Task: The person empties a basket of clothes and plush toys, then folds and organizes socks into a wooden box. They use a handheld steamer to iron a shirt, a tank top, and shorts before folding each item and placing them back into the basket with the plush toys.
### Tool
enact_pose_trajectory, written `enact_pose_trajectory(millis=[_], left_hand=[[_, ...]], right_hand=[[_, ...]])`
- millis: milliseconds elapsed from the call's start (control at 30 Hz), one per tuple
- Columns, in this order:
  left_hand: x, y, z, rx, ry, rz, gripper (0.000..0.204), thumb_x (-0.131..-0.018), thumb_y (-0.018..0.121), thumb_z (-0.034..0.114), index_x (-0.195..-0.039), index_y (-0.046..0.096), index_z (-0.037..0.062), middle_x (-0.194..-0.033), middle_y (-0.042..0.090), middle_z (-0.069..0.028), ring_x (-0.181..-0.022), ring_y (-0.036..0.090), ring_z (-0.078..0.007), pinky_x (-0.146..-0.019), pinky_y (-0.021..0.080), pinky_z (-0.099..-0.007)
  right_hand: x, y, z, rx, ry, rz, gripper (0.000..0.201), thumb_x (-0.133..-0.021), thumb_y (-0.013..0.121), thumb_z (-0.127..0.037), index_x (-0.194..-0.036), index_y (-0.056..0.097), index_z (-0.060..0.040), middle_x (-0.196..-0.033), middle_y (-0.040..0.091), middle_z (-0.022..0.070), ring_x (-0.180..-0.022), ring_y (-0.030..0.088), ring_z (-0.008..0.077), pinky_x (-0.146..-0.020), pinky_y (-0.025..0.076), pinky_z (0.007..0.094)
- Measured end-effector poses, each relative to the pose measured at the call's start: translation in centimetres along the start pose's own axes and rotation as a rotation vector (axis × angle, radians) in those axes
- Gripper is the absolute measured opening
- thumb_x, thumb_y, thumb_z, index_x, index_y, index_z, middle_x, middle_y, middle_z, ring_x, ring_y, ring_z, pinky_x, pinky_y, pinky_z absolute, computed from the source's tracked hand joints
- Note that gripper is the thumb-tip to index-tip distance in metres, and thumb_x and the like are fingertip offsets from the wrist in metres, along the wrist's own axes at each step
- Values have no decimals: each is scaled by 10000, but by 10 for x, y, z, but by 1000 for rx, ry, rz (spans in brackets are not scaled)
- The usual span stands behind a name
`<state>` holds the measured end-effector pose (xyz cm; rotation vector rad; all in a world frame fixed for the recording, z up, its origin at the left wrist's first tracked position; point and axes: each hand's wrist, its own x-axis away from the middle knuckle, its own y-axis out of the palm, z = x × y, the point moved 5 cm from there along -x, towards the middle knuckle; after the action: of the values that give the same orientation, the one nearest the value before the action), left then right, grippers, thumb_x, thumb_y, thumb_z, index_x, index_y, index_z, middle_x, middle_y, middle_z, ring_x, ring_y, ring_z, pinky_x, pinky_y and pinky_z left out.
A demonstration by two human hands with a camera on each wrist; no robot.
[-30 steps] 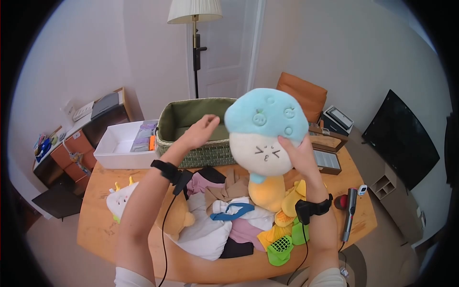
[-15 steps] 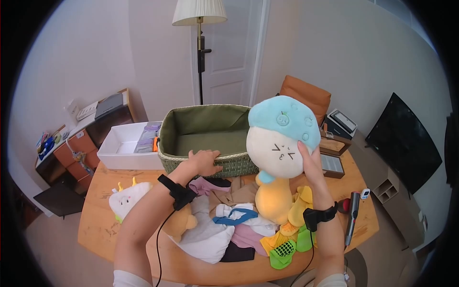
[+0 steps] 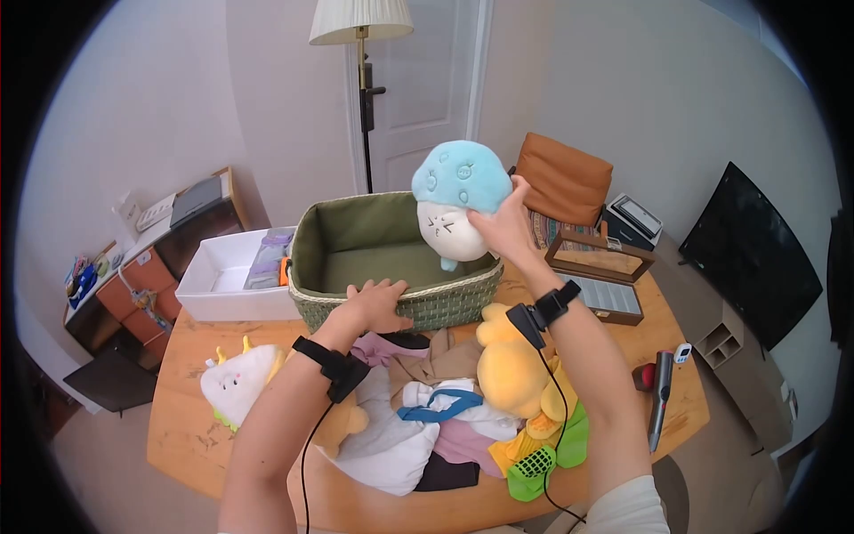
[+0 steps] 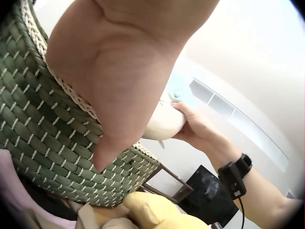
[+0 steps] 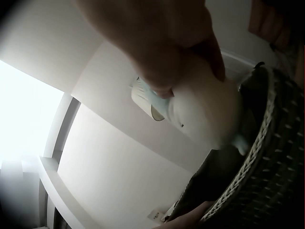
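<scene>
The green basket [image 3: 449, 308] is risking a tilt if the left hand [image 3: 372, 307], gripping its front rim, is pressing unevenly. Above its right end, the mushroom plush [image 3: 461, 180] is risking a slip if the right hand [image 3: 507, 222], gripping one side, is loosening.

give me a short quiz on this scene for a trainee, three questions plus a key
1. The right hand grips:
a) the yellow plush toy
b) the blue-and-white mushroom-shaped plush toy
c) the cream pleated lampshade

2. True or false: the left hand touches the near rim of the green woven basket.

3. Fill in: as the person sees it, the white rectangular open box stands to the ____ of the basket.

Key: 1 b; 2 true; 3 left
</scene>
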<state>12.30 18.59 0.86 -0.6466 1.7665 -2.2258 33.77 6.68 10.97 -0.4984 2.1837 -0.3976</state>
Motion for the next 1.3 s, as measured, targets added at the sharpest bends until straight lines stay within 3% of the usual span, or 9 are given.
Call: enact_pose_trajectory(millis=[233,467,600,700,867,967,1100,1167,1300], left_hand=[[0,-3,2,-5,-28,-69,830,-823,714,575,-1511,410,225,-1467,493,-104,-1364,452,-368,-1082,328,-609],[2,0,1,28,-9,-93,865,-811,732,556,-1532,388,224,-1496,470,-98,-1387,423,-371,-1094,295,-611],[2,-4,2,9,9,-112,867,-812,733,562,-1527,384,218,-1488,470,-102,-1374,432,-383,-1077,315,-621],[3,-8,0,-8,87,-164,873,-832,719,563,-1523,344,184,-1454,470,-129,-1355,434,-403,-1060,337,-638],[4,-14,0,31,120,-213,859,-846,719,532,-1509,340,138,-1428,474,-151,-1340,436,-399,-1059,343,-584],[9,-20,5,59,152,-222,811,-861,732,459,-1490,346,122,-1379,492,-162,-1282,467,-381,-1031,345,-522],[12,-17,2,74,209,-136,815,-855,741,449,-1486,349,115,-1351,499,-160,-1250,479,-370,-1013,359,-515],[13,-18,4,28,230,-98,795,-858,740,417,-1472,373,71,-1315,511,-161,-1238,491,-366,-965,380,-530],[13,-15,1,31,233,-89,806,-847,750,428,-1477,362,108,-1311,512,-145,-1219,493,-357,-984,381,-506]], right_hand=[[25,60,46,504,153,-483,790,-740,819,-300,-1317,428,72,-1122,666,321,-1053,669,465,-903,552,518],[13,88,36,635,188,-545,917,-770,810,-192,-1485,289,48,-1103,710,259,-1055,703,380,-872,584,457],[2,84,15,963,194,-717,1030,-740,869,-237,-1545,248,-72,-1365,558,238,-1123,666,367,-891,577,517],[-10,97,1,1133,-70,-954,1068,-673,915,-410,-1485,330,-35,-1455,428,179,-1335,506,368,-1023,483,530],[-41,126,21,877,86,-923,948,-732,841,-547,-1366,456,43,-1454,514,207,-1277,579,356,-1025,502,555],[-43,123,33,682,31,-846,881,-742,793,-421,-1357,423,89,-1156,668,285,-1130,649,420,-959,533,469],[-48,95,33,563,22,-751,770,-789,733,-340,-1383,424,40,-1143,658,304,-1106,646,444,-928,536,491],[-56,67,20,483,-203,-338,649,-843,687,-318,-1375,462,-20,-1108,654,310,-1041,652,472,-879,542,518],[-14,79,51,734,-210,-651,525,-907,657,-412,-1264,548,-43,-943,688,254,-899,690,436,-794,560,528]])
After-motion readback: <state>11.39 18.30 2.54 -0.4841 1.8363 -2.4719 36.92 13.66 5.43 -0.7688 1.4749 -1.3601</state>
